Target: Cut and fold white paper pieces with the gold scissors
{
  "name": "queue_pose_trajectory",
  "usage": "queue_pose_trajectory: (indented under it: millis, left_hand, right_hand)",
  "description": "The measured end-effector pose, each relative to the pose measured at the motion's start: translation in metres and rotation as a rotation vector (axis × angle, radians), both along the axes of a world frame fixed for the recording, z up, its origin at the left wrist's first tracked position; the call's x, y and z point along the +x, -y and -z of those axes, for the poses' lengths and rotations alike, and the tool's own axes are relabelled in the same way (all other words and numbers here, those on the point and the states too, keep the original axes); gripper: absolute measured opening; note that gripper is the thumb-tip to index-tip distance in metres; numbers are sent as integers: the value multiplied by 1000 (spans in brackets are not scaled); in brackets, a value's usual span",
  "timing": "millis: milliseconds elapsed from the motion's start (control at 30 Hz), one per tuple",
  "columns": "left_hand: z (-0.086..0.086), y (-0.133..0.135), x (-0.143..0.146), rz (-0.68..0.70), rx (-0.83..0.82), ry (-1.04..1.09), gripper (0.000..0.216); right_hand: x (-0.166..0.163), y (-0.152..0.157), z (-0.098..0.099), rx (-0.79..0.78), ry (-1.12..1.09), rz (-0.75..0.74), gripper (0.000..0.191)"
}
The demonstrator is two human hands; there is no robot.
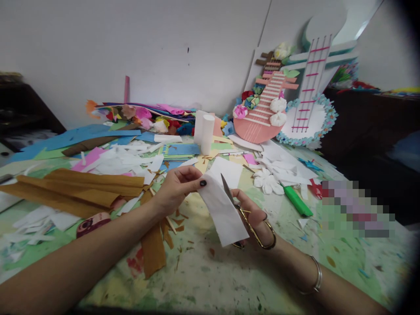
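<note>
My left hand (180, 189) pinches the upper end of a white paper strip (219, 210), which hangs down and to the right over the table. In my right hand (251, 210) is a pair of scissors (250, 224) with gold-coloured handles, my fingers in the loops. One blade points up and left beside the strip's right edge; the other blade is hidden, probably behind the paper. Part of the right hand is behind the strip too. Beyond the hands lies another white sheet (226, 171), flat on the table.
Brown crepe paper (82, 188) and white scraps (121, 157) cover the left side. A white paper roll (207, 134) stands upright at the back. Right of my hands lie a white paper flower (268, 181) and a green roll (297, 201). Paper instruments (262, 113) lean against the wall.
</note>
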State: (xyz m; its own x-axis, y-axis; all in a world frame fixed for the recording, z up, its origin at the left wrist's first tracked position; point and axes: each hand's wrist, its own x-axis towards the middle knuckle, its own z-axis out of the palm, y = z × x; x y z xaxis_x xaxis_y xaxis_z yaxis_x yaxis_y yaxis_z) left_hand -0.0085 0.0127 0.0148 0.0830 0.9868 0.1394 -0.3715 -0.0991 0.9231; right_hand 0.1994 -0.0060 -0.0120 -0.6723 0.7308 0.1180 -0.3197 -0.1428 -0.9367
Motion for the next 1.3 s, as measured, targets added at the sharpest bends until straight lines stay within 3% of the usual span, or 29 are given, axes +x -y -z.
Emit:
queue_pose_trajectory:
  millis: [300,500,733,1000,1300]
  left_hand:
    - [-2,2,1,-8,0,-1,25]
    - [-4,4,-3,77,31,-71,45]
    - [0,4,-6,169,7,-110,25]
    - [0,5,-6,145,15,-238,23]
    - [-2,3,-8,224,75,-319,27]
  right_hand:
    - [-2,-1,0,33,-9,-28,69]
    - [0,0,-1,38,24,-33,70]
    - [-1,3,-8,75,105,-42,72]
    - [1,2,-1,52,104,-90,72]
    - [2,2,-2,78,99,-63,74]
